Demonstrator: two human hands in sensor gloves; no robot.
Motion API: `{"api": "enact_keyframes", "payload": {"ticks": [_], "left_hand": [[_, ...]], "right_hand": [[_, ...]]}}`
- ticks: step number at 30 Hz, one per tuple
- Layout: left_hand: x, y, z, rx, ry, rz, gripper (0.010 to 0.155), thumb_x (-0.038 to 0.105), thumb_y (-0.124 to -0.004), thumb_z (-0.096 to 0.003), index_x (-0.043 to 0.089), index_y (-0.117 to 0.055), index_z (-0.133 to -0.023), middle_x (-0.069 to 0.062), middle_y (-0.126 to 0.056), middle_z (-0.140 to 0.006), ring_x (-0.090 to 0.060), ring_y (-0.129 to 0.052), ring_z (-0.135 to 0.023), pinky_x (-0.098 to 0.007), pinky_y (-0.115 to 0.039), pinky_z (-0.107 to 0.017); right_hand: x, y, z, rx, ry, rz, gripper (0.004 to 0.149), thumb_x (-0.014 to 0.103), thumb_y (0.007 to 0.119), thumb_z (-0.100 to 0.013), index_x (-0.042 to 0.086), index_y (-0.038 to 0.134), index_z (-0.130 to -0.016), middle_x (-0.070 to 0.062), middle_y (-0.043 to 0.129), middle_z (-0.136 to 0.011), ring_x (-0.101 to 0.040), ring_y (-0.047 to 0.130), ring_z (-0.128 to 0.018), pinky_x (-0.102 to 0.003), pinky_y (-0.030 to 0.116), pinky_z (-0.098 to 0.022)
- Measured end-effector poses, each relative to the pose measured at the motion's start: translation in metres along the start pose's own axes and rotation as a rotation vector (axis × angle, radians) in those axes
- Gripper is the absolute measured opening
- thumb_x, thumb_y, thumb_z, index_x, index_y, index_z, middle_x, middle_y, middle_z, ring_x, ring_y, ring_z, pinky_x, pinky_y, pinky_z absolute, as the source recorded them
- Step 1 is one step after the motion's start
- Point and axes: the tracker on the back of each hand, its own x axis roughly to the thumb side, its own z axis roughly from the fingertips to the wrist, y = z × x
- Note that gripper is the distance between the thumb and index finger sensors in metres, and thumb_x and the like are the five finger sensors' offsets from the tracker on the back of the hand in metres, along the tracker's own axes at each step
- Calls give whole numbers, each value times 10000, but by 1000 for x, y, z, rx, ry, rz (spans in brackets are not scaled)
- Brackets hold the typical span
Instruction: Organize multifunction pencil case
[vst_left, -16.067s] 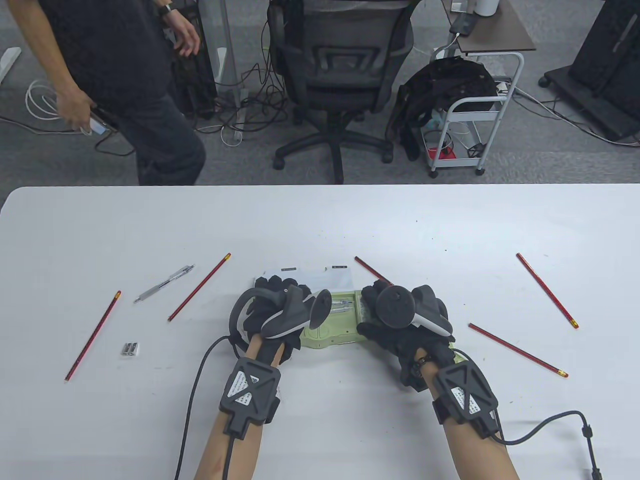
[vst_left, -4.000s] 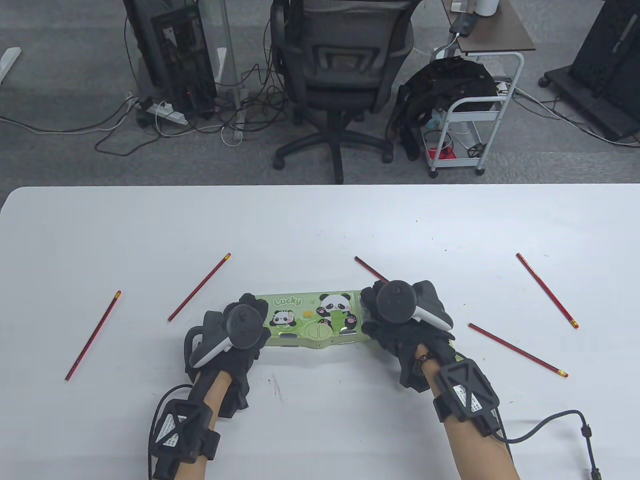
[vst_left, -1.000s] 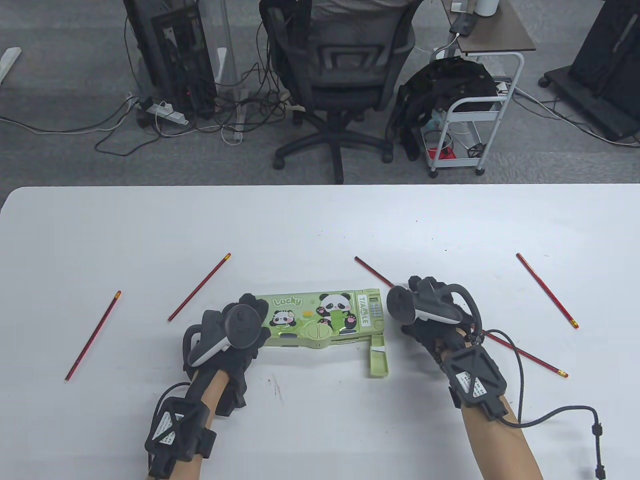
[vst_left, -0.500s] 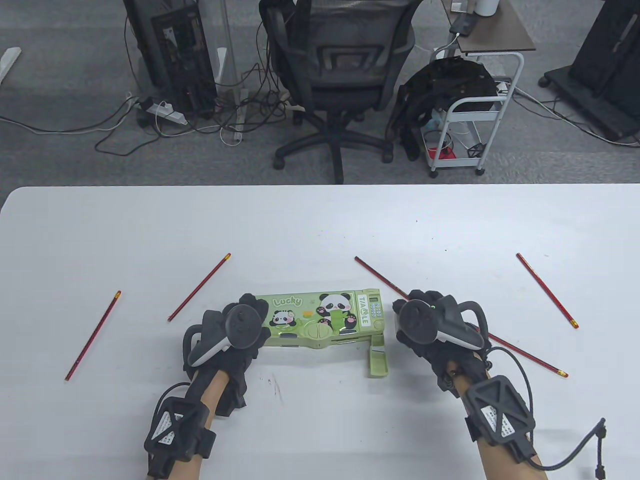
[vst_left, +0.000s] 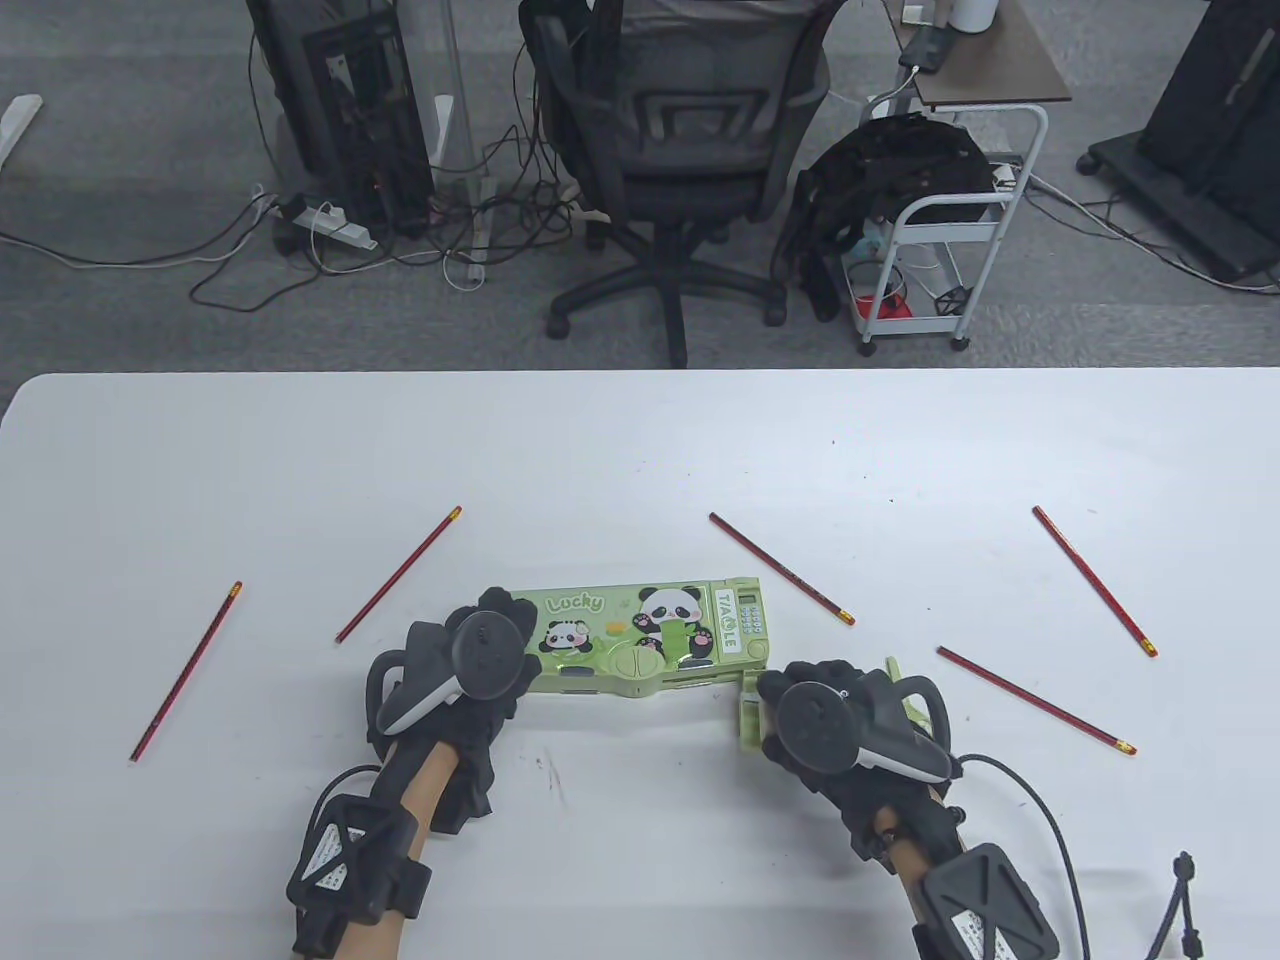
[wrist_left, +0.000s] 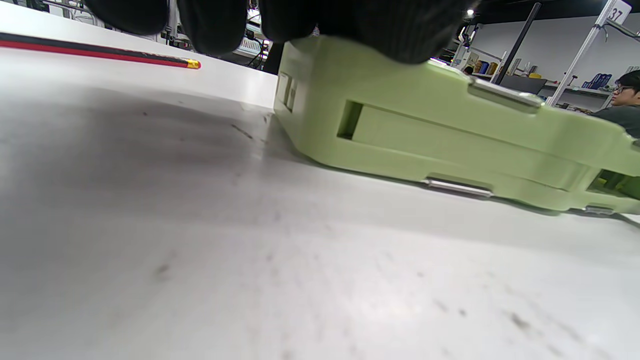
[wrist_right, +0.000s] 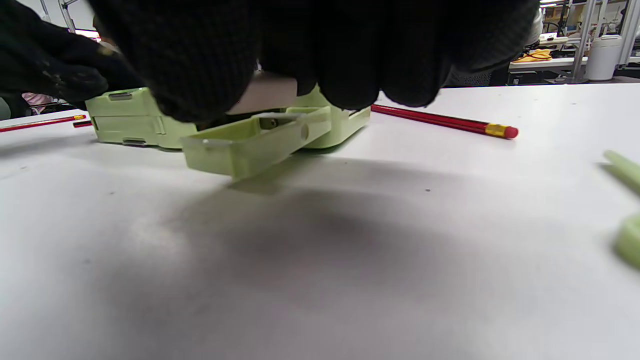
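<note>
Right hand (vst_left: 840, 725) has dropped back toward the near edge within the last half second and now sits over the small pale-green plastic drawer (wrist_right: 255, 142) that juts from the near right corner of the green panda-printed hard plastic pencil case (vst_left: 640, 640); a moment ago it hovered beside the case's right end, over one of the pencils. In the right wrist view the gloved fingers (wrist_right: 350, 60) curl down over the drawer's top, but whether they actually pinch it or only rest on it is hidden by the glove, so I cannot tell its grip. Left hand (vst_left: 465, 670) has not shifted — its fingers lie curled over the case's left end, pinning it flat on the white tabletop (vst_left: 640, 450). My reading is that the main lid is shut and work has passed to the side compartment, to be filled or pushed home. The case is a rigid moulded shell, glossy on its printed lid, matt on its sides, with rectangular slots and small metal clips along the near wall; the drawer is a shallow open tray with thin walls. Five slim red wooden pencils with brass ferrules lie scattered around it, the nearest (vst_left: 780, 568) just beyond the case's right end — none is inside yet as far as can be seen.
</note>
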Motion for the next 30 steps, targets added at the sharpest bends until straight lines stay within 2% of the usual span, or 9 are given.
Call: {"api": "enact_keyframes", "payload": {"ticks": [7,21,28,30], "left_hand": [[0,0,0,-1,-1,-2,615,360,-663,-568,205,-483,-1136,-159,-432,-1243,-528,-561,-1091,-755,-531,-689],[1,0,0,-1,1,-3,614,360,-662,-568,207,-484,-1136,-158,-431,-1244,-527,-560,-1092,-755,-532,-688],[0,0,1,-3,1,-1,614,359,-662,-568,209,-484,-1135,-156,-433,-1243,-526,-561,-1092,-755,-532,-688],[0,0,1,-4,2,-1,613,359,-662,-568,211,-484,-1135,-154,-432,-1244,-526,-560,-1093,-755,-532,-689]], "right_hand": [[5,12,-7,-22,-24,29,663,404,832,-436,94,689,-1006,-228,733,-982,-493,783,-861,-609,701,-650],[8,12,-5,-4,-29,66,673,405,833,-436,92,676,-1010,-230,728,-984,-491,784,-861,-606,703,-651],[-8,1,1,-54,-5,-20,666,407,793,-454,81,664,-1020,-238,710,-1000,-503,763,-881,-620,688,-658],[-19,-1,3,-60,15,-27,716,404,810,-447,67,614,-1048,-256,665,-1026,-519,730,-904,-635,658,-673]]}}
